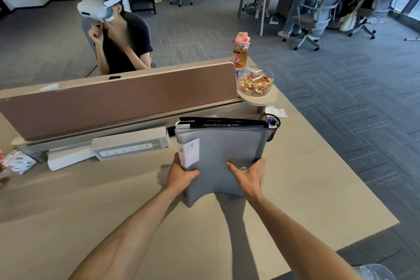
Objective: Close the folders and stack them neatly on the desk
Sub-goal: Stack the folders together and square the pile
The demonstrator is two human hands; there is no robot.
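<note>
A grey folder [218, 150] lies closed on top of a stack of folders with black spines [218, 121] on the beige desk [306, 179]. A white label marked "20" [189, 151] sits at its left edge. My left hand [180, 174] grips the folder's near left edge, thumb on top. My right hand [251, 174] holds the near right edge by a small snap button, fingers spread over the cover. The folder's near edge hangs off the stack and bends downward between my hands.
A black mesh pen cup [271, 125] stands right behind the stack. A white power strip box [131, 143] lies to the left under the brown divider panel [118, 98]. A bowl of nuts [256, 84] and a bottle [240, 53] sit far right. A person sits opposite.
</note>
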